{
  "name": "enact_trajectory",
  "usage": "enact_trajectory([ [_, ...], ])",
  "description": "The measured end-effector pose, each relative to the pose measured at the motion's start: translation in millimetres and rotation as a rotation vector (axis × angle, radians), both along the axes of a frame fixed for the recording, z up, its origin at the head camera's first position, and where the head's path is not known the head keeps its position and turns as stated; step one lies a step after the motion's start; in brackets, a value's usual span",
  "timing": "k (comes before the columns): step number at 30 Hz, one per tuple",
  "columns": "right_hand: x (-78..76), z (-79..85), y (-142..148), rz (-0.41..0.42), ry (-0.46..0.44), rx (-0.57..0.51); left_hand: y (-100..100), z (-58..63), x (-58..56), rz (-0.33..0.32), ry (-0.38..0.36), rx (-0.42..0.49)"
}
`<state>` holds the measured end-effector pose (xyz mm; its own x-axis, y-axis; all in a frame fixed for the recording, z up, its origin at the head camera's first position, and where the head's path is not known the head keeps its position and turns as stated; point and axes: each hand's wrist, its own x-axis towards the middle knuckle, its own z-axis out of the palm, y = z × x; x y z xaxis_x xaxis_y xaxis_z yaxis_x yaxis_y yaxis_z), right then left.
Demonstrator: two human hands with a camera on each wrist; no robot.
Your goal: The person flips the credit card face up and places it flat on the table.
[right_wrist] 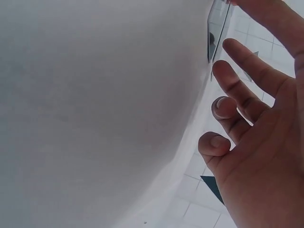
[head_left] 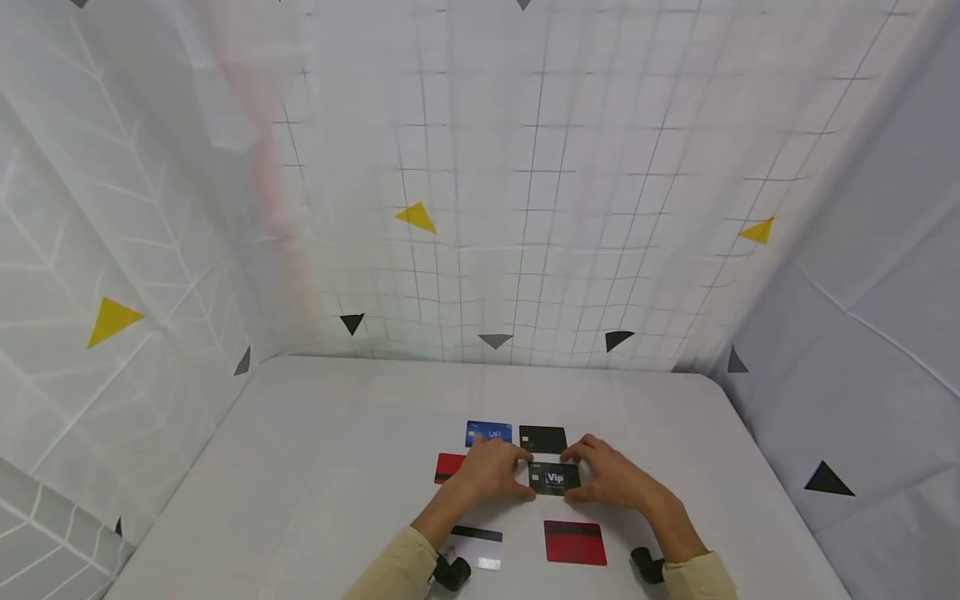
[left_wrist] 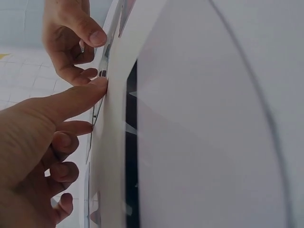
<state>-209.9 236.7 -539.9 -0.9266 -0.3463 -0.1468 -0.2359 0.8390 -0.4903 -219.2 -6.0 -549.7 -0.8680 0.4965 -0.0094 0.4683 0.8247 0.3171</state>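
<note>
A dark card marked "Vip" (head_left: 554, 479) lies on the white table between the two hands. At its left end, my left hand (head_left: 491, 468) has the index fingertip by the far corner and the thumb by the near one; in the left wrist view the thumb (left_wrist: 90, 95) meets the card's edge. My right hand (head_left: 615, 477) grips the right end likewise, its index finger (right_wrist: 247, 57) reaching the card in the right wrist view. Just beyond lie a plain dark card (head_left: 543, 439) and a blue card (head_left: 489, 432), partly covered by the left hand.
A red card (head_left: 448, 467) shows partly behind the left hand. Nearer the body lie another red card (head_left: 575, 542) and a white card (head_left: 480, 548) with a black stripe, partly hidden by the left wrist. Hanging white sheets (head_left: 495, 167) enclose the table (head_left: 315, 467).
</note>
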Motion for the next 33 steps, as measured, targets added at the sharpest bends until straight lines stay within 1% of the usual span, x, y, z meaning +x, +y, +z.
enact_trajectory([
  [7, -1.5, 3.9, -4.0, 0.039, 0.021, -0.021, -5.4, 4.6, 0.8, 0.012, -0.018, 0.018],
  [10, -1.4, 6.2, -6.8, 0.058, 0.029, -0.045, -10.1, 6.9, 1.7, 0.018, -0.010, 0.034],
  [16, -3.6, 5.9, -14.0, 0.071, 0.004, -0.087, -22.6, 8.6, 2.3, 0.026, 0.004, 0.060],
  [19, -5.3, 5.4, -18.7, 0.074, -0.006, -0.101, -30.0, 8.2, 1.7, 0.027, 0.010, 0.070],
  [25, -5.7, 9.4, -32.4, 0.122, -0.010, -0.144, -48.2, 9.3, 2.6, 0.045, 0.012, 0.092],
  [30, -6.8, 12.6, -50.0, 0.161, 0.011, -0.137, -67.5, 11.0, 5.6, 0.081, 0.008, 0.098],
  [33, -7.6, 13.2, -61.7, 0.175, 0.027, -0.113, -79.8, 11.2, 6.1, 0.097, 0.006, 0.113],
])
